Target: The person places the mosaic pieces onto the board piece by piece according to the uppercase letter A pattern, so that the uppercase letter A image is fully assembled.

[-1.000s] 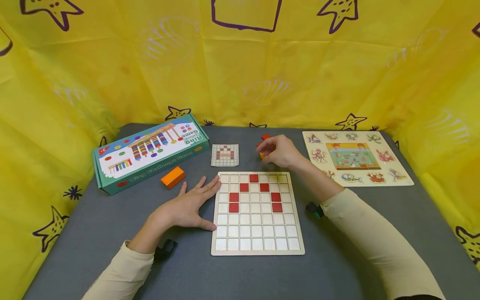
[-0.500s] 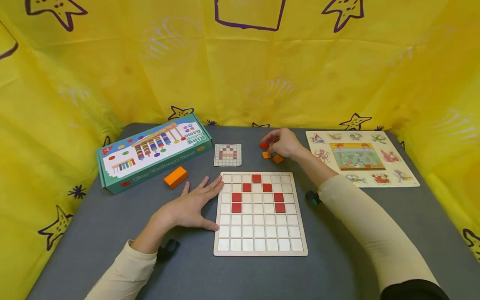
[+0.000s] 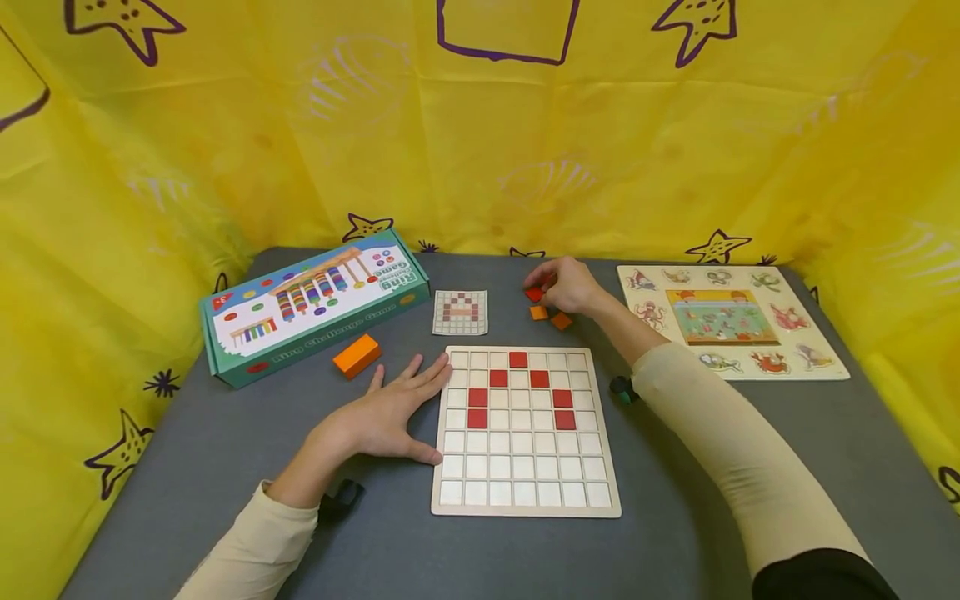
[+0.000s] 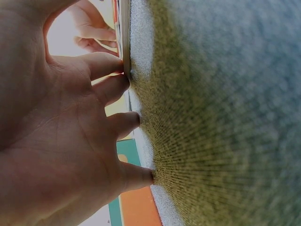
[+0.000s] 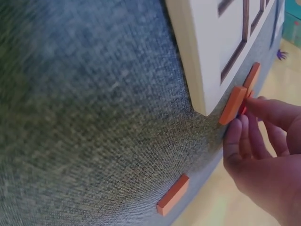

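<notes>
In the head view, my left hand [image 3: 390,412] lies on the table with fingers spread straight, its fingertips and thumb touching the left edge of a white gridded board [image 3: 525,509]. Several red square tiles [image 3: 518,359] sit in the board's upper cells, forming a peaked shape. Behind the board, my right hand [image 3: 573,287] pinches a red tile [image 3: 534,294] between thumb and fingers; the right wrist view shows only a sliver of it. Close by lie a small orange tile [image 3: 538,312] and another orange tile [image 3: 562,321]. My left palm [image 4: 61,122] faces its wrist camera.
A small pattern card [image 3: 461,312] lies behind the board. To the left stand a green Ring Challenge Game box [image 3: 315,304] and an orange block [image 3: 357,357]. A sea-animal puzzle board [image 3: 817,321] lies at the right. Yellow printed cloth [image 3: 480,133] hangs around the table.
My right hand has shifted slightly back and right, and the orange tiles it partly covered now show apart. My left hand has stayed at the board's edge. The whole view has drifted slightly.
</notes>
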A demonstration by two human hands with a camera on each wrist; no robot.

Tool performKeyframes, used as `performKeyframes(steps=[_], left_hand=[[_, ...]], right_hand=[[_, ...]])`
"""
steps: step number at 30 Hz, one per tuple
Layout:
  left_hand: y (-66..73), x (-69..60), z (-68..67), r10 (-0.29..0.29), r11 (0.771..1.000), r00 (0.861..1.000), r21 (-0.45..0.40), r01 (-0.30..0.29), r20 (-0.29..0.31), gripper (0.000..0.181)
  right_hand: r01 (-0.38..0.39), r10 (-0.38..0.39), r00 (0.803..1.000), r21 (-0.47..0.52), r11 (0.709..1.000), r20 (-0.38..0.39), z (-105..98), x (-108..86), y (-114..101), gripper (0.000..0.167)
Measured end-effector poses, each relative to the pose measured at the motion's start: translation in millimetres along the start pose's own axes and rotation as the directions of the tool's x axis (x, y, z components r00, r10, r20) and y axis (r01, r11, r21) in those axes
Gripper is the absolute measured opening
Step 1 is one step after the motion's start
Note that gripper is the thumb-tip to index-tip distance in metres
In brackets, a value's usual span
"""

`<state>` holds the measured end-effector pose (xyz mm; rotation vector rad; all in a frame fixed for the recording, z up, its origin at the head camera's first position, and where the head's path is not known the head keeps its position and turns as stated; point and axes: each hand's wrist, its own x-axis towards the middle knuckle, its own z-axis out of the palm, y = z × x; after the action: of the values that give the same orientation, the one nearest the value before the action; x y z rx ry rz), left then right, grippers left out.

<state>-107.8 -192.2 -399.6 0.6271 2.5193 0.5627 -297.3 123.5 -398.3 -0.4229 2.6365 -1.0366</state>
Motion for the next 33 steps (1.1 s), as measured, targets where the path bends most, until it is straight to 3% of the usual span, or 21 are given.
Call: performKeyframes(steps=[20,33], left_hand=[[0.6,-0.2,2.3,0.007,1.0,1.0,0.0,-0.007,-0.005,0.122],[-0.7,-1.0,0.5,0.01,1.0,1.0,0.019,-0.009,-0.01,0.121]], right_hand=[[0.076,-0.074,0.997,-0.102,0.992,0.018,-0.7,1.5,7.9,0.032],[0.047,-0.047,0.998,-0.011,0.999,0.029,-9.4,-6.6,6.5,0.032]])
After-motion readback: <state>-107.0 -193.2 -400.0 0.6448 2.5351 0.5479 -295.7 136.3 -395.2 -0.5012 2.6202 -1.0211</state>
